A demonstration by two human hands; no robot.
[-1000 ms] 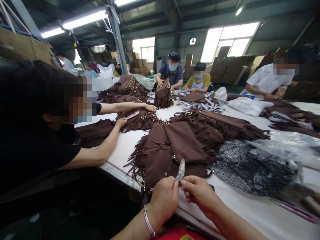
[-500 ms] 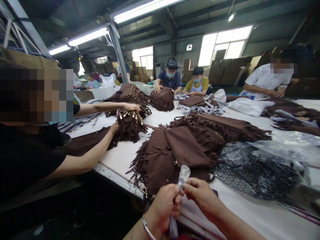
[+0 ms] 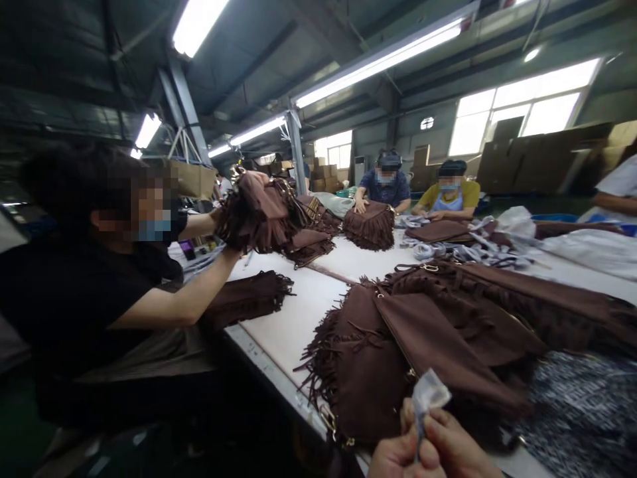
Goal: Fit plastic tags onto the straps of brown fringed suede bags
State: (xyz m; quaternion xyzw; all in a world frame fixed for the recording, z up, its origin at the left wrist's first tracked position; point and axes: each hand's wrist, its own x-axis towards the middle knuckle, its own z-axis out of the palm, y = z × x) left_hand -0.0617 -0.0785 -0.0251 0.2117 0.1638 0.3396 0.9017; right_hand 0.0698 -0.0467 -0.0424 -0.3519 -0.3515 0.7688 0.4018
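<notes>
At the bottom of the head view, my left hand (image 3: 398, 455) and my right hand (image 3: 455, 441) are close together, fingers pinched. Between them is a narrow grey strip with a clear plastic wrap (image 3: 430, 390) sticking up from its end. Both hands are closed on it; its lower part is hidden by my fingers. Just behind my hands lies a brown fringed bag (image 3: 368, 358) with a zipper and gold-coloured clips. A flat brown pouch (image 3: 438, 332) rests across it.
At left, a co-worker (image 3: 149, 292) lifts a bundle of brown fringed bags (image 3: 269, 206) over the white table (image 3: 283, 325). More brown bags (image 3: 552, 292) and a speckled dark cloth (image 3: 587, 405) lie to the right. Two masked people (image 3: 385, 179) sit across the table.
The view has swung left, and my hands now appear lower and farther right, still on the wrapped strip. The co-worker at left has raised the bundle of fringed bags off the table.
</notes>
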